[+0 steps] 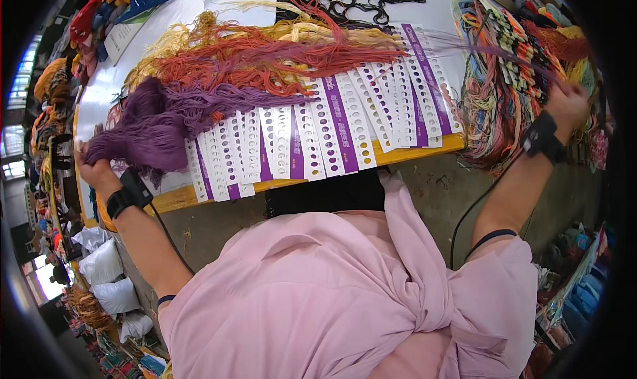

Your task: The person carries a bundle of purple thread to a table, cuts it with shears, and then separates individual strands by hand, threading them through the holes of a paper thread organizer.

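Note:
At the table's left end, my left hand point(97, 173) is closed on a thick bundle of purple yarn point(149, 130). The bundle's tail fans out to the right over the cards. Far out to the right, my right hand point(567, 106) is raised with its fingers closed on thin purple yarn strands point(507, 53), blurred and drawn taut from the middle of the table. White-and-purple cards with punched holes point(342, 124) lie overlapped along the table's front edge. Orange-red yarn point(245, 64) and yellow yarn point(176, 44) lie across the cards' upper ends.
A multicoloured pile of yarn skeins point(488, 100) lies on the table's right side. Black yarn point(378, 0) is at the back beside a printed sheet point(242, 1). A blue clip point(142, 4) lies back left. White sacks point(106, 266) stand on the floor at left.

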Tool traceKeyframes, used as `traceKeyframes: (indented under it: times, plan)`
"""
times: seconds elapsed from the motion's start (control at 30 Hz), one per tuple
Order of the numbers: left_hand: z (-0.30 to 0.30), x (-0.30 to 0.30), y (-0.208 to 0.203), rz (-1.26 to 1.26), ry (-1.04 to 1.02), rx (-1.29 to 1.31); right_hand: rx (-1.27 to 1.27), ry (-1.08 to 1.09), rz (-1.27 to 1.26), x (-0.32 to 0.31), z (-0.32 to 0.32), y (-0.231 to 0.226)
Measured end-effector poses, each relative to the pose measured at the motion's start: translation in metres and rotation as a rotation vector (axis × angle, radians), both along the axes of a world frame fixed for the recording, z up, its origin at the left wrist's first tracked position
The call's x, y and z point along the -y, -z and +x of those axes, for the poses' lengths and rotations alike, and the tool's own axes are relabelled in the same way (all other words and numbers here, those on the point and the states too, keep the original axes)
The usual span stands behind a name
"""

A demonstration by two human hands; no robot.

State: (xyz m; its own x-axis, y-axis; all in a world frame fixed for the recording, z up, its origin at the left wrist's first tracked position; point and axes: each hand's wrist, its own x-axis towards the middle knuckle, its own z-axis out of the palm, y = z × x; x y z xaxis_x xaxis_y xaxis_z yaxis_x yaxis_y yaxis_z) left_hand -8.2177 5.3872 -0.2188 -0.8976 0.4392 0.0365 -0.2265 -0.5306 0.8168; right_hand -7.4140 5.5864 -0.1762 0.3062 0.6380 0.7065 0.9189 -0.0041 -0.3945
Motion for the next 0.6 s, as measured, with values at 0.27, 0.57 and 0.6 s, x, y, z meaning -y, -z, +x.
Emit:
traceKeyframes:
  times: [0.27,0.57,0.6]
  plan:
    - [0.255,-0.086,0.019,-0.236,1.164,0.504,-0.407,-1.176,-0.574,-0.007,-0.198,0.129]
    - [0.338,-0.119,0.063,-0.742,1.179,0.409,-0.952,-1.098,-0.543,0.038,-0.249,0.154]
    - [0.340,-0.117,0.064,-0.794,1.238,0.199,-1.000,-1.096,-0.523,0.043,-0.255,0.150]
